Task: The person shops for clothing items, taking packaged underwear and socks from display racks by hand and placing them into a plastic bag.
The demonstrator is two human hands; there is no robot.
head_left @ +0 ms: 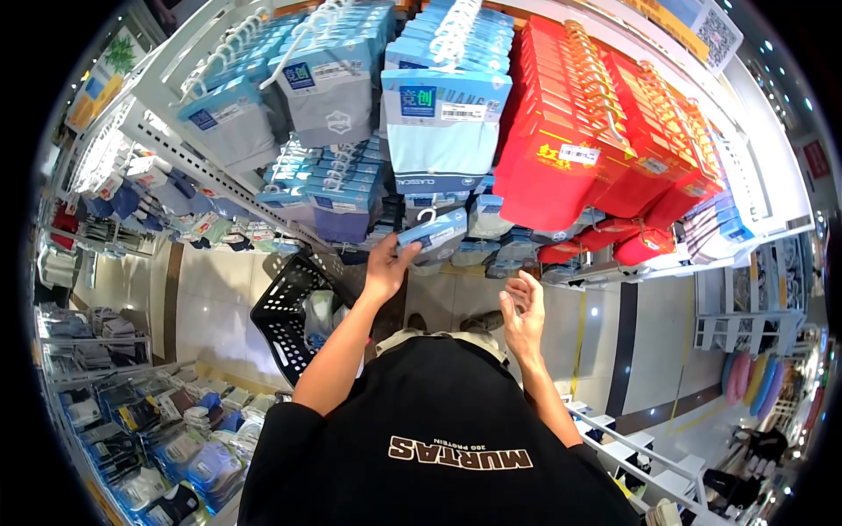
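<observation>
My left hand (386, 270) pinches a pack of grey socks (436, 235) by its light-blue card header, which has a small hook on top. The pack is held in front of the lower rows of the sock rack. To the right, my right hand (524, 314) is raised with its fingers apart and nothing in it. Above the held pack hangs a light-blue-carded sock pack (443, 145) at the front of its hook. A purple sock pack (340, 223) hangs close to the left of it. Red sock packs (561, 149) fill the hooks on the right.
A black perforated basket (279, 324) with several packs inside is beside my left forearm. Bins of packaged socks (189, 434) stand behind on the left. A white metal rack (645, 465) is behind on the right. Tiled floor (561, 333) shows below the display.
</observation>
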